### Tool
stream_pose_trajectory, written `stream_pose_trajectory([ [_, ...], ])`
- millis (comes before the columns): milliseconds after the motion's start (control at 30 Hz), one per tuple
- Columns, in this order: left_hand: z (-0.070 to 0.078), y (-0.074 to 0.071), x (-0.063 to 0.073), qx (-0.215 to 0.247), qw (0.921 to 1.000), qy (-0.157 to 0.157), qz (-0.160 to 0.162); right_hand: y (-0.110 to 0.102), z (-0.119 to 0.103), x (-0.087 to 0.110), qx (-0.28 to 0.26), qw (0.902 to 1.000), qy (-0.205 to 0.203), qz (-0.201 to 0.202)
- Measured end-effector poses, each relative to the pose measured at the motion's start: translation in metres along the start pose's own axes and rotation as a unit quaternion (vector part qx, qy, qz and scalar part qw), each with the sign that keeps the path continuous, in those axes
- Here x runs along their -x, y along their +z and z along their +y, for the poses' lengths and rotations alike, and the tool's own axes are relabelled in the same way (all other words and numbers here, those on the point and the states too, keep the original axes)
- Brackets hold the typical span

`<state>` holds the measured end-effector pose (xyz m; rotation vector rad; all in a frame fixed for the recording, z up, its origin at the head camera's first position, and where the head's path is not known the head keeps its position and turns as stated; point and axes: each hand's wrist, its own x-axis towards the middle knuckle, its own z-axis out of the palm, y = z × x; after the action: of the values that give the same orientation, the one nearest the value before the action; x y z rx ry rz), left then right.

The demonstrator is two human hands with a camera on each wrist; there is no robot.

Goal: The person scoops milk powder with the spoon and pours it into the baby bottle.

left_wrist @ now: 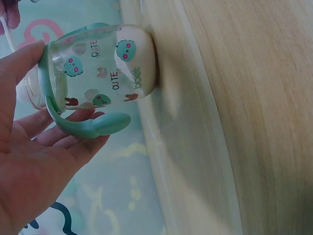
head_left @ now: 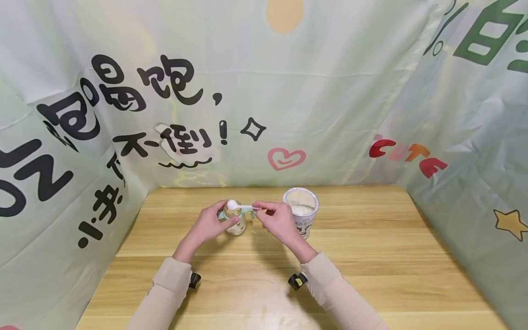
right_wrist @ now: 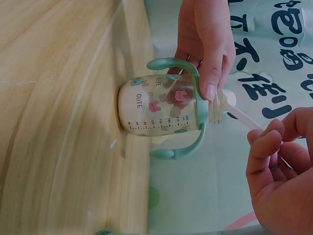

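A clear baby bottle (right_wrist: 161,105) with mint-green handles and printed cartoon figures stands upright on the table, pale powder in its lower part. My left hand (head_left: 210,223) grips it around the neck, the thumb on the near side. My right hand (head_left: 278,221) pinches the thin handle of a white scoop (head_left: 246,207) between thumb and fingers. The scoop's bowl, whitish in the head view, lies right at the bottle's open mouth. Just beyond the right hand stands an open can (head_left: 305,224) of pale powder, partly hidden by that hand.
The wooden table (head_left: 255,293) runs up to a printed cloth backdrop (head_left: 330,114) behind and at both sides. A small dark wrist camera (head_left: 297,281) is worn at the right sleeve, another (head_left: 195,280) at the left.
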<state>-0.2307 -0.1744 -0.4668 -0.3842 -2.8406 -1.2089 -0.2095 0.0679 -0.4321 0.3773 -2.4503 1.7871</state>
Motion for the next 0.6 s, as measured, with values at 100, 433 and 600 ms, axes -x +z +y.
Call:
stream_pose_trajectory([
  [100, 0.0000, -0.0001, -0.0004, 0.001, 1.0000, 0.004, 0.002, -0.0002, 0.0019, 0.0000, 0.005, 1.0000, -0.001, -0.001],
  [433, -0.0010, 0.0011, -0.0010, -0.002, 0.9999, 0.010, 0.007, -0.0003, 0.0028, 0.0011, 0.007, 0.9999, 0.007, -0.002],
  [600, -0.0020, 0.0012, -0.0016, -0.007, 0.9999, 0.009, 0.003, -0.0003, 0.0028, 0.0004, 0.000, 0.9999, 0.012, -0.001],
])
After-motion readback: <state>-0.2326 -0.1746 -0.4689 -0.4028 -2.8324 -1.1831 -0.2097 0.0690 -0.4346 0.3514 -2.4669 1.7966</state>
